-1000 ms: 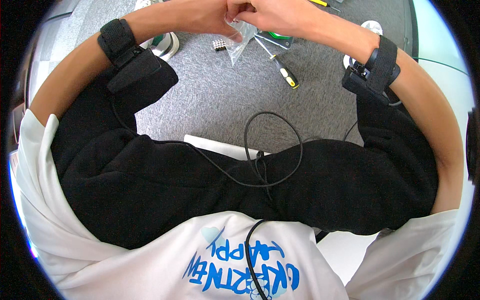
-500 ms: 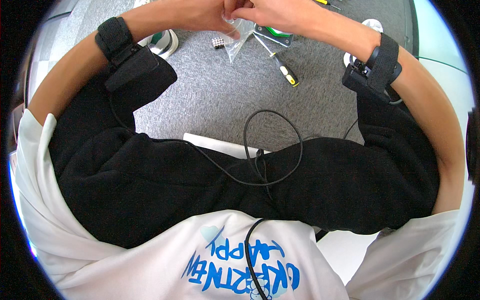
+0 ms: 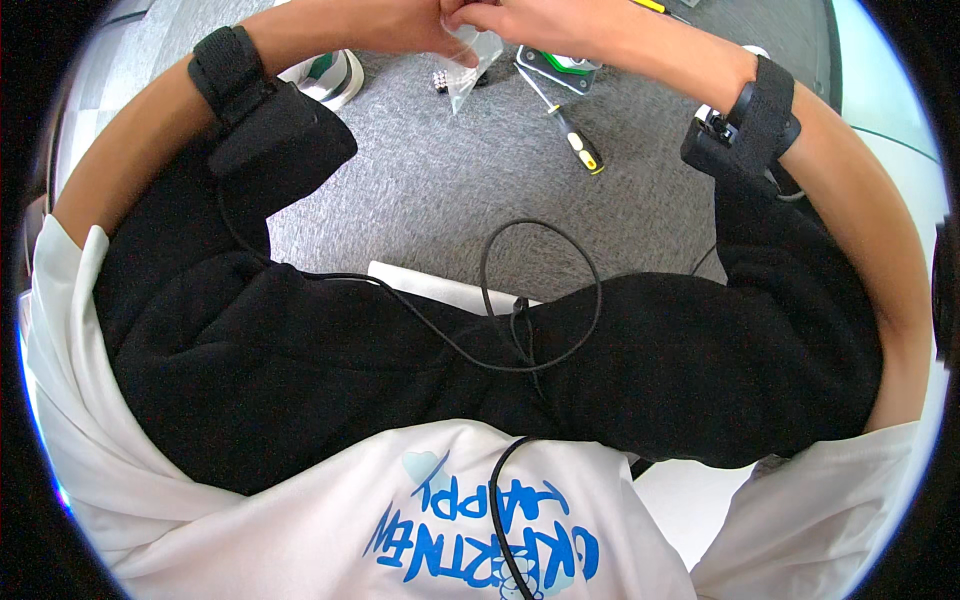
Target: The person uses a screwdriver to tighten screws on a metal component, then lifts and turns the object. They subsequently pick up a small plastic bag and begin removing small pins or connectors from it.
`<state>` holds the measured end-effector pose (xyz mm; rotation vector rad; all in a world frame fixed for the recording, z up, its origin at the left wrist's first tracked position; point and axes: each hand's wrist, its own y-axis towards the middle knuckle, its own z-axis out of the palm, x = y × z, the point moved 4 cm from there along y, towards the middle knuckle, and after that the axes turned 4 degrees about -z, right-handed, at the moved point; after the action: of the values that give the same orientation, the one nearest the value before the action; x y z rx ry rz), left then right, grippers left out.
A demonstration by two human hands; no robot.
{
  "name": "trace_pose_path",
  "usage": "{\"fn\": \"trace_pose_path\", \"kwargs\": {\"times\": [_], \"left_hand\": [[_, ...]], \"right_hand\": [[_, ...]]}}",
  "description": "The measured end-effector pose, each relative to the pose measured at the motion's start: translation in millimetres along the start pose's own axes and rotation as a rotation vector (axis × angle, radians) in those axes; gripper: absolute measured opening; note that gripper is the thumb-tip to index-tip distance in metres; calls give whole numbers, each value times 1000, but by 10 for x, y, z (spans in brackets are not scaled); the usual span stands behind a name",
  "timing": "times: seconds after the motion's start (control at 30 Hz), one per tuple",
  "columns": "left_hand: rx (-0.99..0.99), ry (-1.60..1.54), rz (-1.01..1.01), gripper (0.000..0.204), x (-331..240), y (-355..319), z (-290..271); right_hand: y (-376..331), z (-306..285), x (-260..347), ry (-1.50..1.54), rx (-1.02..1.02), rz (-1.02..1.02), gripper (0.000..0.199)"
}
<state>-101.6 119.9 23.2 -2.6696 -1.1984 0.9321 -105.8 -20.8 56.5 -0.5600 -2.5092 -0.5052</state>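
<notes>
Nothing much moved; my left hand [image 3: 405, 25] and right hand [image 3: 525, 20] still pinching clear bag [image 3: 470, 60] at 12 o'clock; screwdriver [image 3: 570, 125] at 1.

The person wears a white T-shirt [image 3: 300, 530] with blue lettering, a black garment [image 3: 400, 380] draped across both arms, black wrist straps [image 3: 228, 60], and a thin black cable [image 3: 540, 300] looping over the front.

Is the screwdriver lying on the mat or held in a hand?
Lying. The screwdriver rests flat on the grey mat, apart from both hands.
</notes>
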Motion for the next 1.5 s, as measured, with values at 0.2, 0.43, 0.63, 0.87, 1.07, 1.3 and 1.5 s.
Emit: {"fn": "trace_pose_path", "kwargs": {"times": [0.2, 0.43, 0.63, 0.87, 1.07, 1.3, 1.5], "left_hand": [[-66, 204, -192, 42, 153, -182, -101], [-120, 216, -76, 46, 432, -131, -55], [-37, 265, -143, 48, 582, -246, 41], [-105, 191, -91, 49, 563, -288, -17], [-18, 234, -201, 47, 514, -231, -49], [-42, 187, -212, 48, 564, -249, -26], [-34, 145, -188, 48, 445, -304, -129]], "right_hand": [[155, 120, -145, 73, -134, -9, 13], [-142, 577, -763, -91, 106, 294, 14], [-314, 941, -790, -175, 513, 351, 28], [-322, 1035, -890, -98, 410, 367, 23], [-290, 1167, -1030, -84, 353, 321, 15], [-254, 1275, -841, -67, 433, 381, 10], [-278, 1236, -850, -113, 349, 226, 7]]}}
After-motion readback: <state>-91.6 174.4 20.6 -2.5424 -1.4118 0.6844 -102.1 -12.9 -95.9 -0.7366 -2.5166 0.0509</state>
